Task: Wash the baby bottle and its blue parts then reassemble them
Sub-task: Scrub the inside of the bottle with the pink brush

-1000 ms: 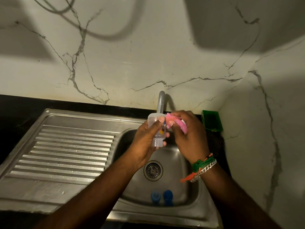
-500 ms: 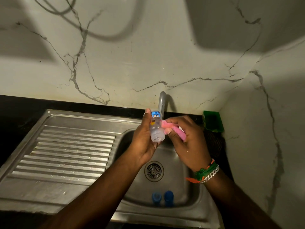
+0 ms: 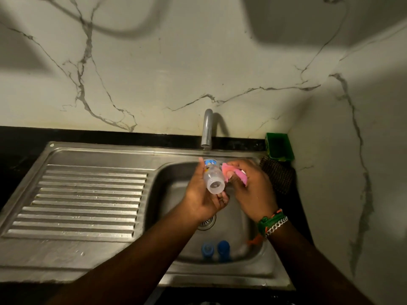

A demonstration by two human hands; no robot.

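My left hand grips the clear baby bottle over the sink basin. The bottle is tilted, its open threaded neck facing me and its printed base pointing toward the tap. My right hand holds a pink sponge pressed against the bottle's right side. Two blue parts lie side by side at the near end of the basin floor.
The steel tap stands behind the basin, above the hands. A ribbed drainboard stretches to the left. A green container and a dark scrub cloth sit at the back right corner. The drain shows below my left wrist.
The bottle has swung round in my left hand so its open neck now faces me. Both hands have dropped lower, away from the tap spout.
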